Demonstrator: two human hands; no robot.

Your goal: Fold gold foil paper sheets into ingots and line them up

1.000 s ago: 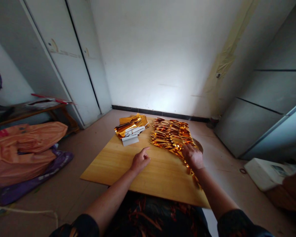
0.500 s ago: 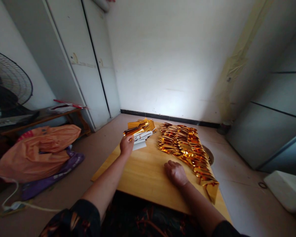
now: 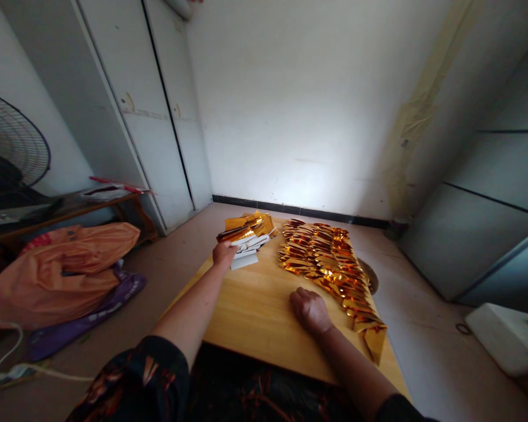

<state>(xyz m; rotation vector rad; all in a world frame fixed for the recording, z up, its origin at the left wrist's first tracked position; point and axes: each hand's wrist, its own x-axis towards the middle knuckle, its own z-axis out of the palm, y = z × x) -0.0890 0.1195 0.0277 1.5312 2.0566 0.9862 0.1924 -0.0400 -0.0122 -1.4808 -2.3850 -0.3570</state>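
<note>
My left hand (image 3: pixel 224 254) is closed on the near-left edge of a pile of gold foil paper (image 3: pixel 249 225), whose white-backed sheets (image 3: pixel 250 245) lie folded at the front. The fingertips are partly hidden by the sheets. My right hand (image 3: pixel 310 309) rests as a loose fist on the wooden table (image 3: pixel 250 316), with nothing showing out of it. To its right and beyond it, rows of folded gold foil pieces (image 3: pixel 323 258) overlap one another across the table's right side. One larger folded foil piece (image 3: pixel 374 340) lies at their near end.
Behind the table is a white wall (image 3: pixel 299 117), with grey cabinets (image 3: pixel 158 129) at the left. An orange bag (image 3: pixel 70 269) and a purple bag (image 3: pixel 88 319) lie on the left floor beside a fan (image 3: pixel 13 152). A white box (image 3: pixel 506 340) sits at the right.
The whole view has shifted slightly to the left. My left hand stays at the foil pile and my right fist stays on the table; the foil rows look the same.
</note>
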